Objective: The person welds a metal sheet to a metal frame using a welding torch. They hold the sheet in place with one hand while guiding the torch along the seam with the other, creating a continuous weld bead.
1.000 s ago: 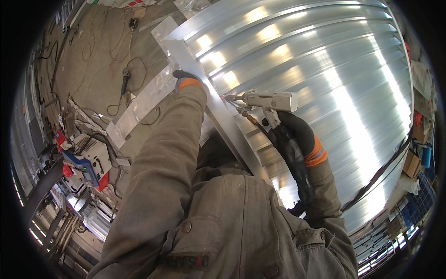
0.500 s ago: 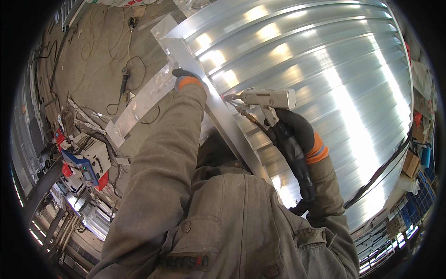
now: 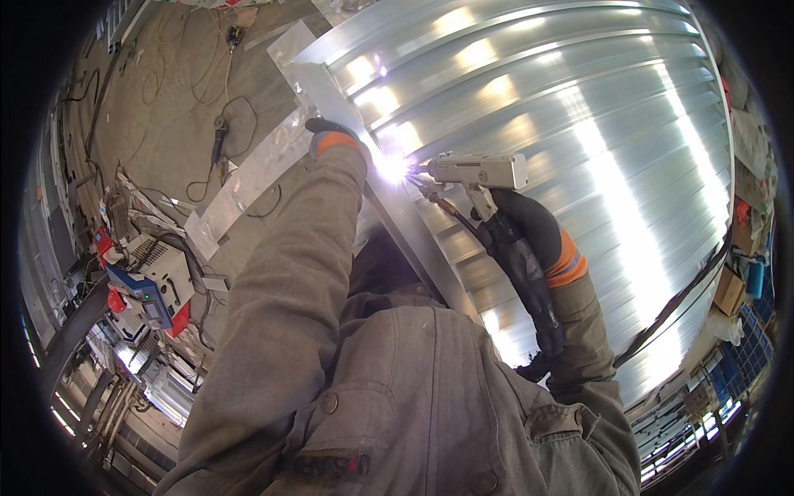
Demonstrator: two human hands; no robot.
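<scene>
Holding a pale torch [image 3: 480,170] over the left edge of a ribbed metal panel [image 3: 579,207], the right grip [image 3: 536,225] wraps its dark handle [image 3: 504,237], likely the best hold; the torch looks rigid, fairly heavy, its sheathed lead [image 3: 542,312] apt to drag. White glare [image 3: 393,168] hides its tip. The left grip [image 3: 324,132] sits beside that edge, fingers partly hidden: clenched or loose, cannot tell.

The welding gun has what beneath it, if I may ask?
A ribbed metal panel shows beneath the welding gun; whatever it and the right hand cover is hidden.
</scene>
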